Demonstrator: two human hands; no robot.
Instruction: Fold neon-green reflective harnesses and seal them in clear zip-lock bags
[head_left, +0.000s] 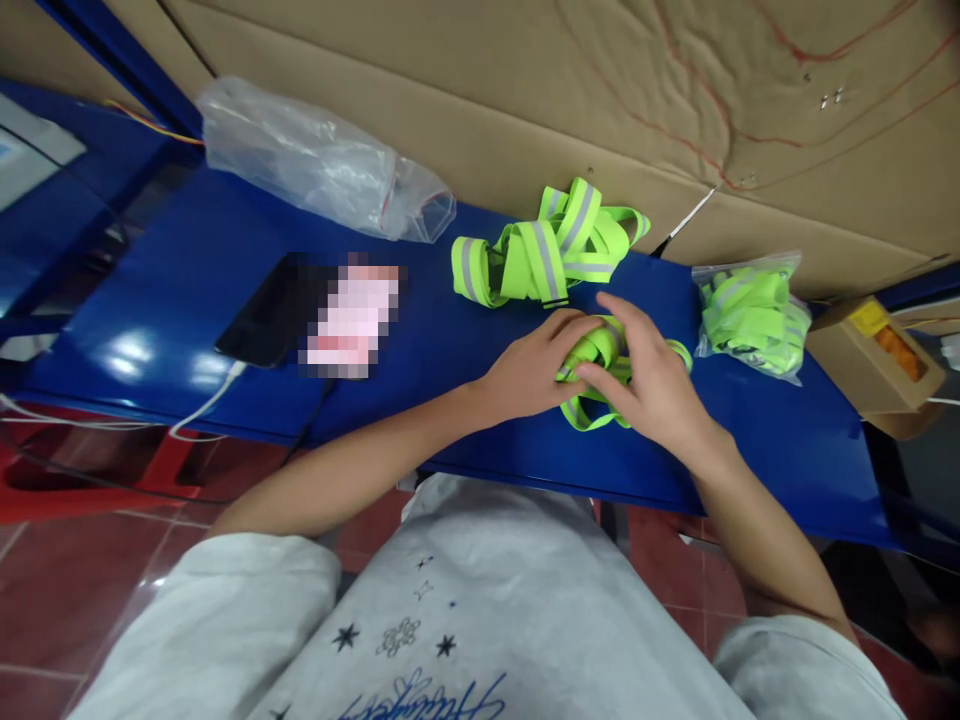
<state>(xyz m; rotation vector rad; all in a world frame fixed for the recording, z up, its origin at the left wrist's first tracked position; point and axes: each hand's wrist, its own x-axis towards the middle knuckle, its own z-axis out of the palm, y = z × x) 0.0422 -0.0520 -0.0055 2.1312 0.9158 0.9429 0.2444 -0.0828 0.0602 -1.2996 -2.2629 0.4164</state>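
Note:
A bundle of neon-green reflective strap (600, 352) lies on the blue table (187, 290) in front of me. My left hand (534, 368) is wrapped round the left side of that bundle. My right hand (651, 380) presses on it from the right, fingers curled over the top and thumb against the strap. A loose end of the strap loops out below my hands. Behind them lies a second, looser heap of green strap with grey stripes (544, 248), untouched.
A clear bag packed with green strap (752, 318) sits at the right. An empty plastic bag (315, 160) lies at the back left. A dark phone (264, 310) with a white cable lies left. A cardboard wall (525, 90) backs the table; a small carton (874, 360) stands far right.

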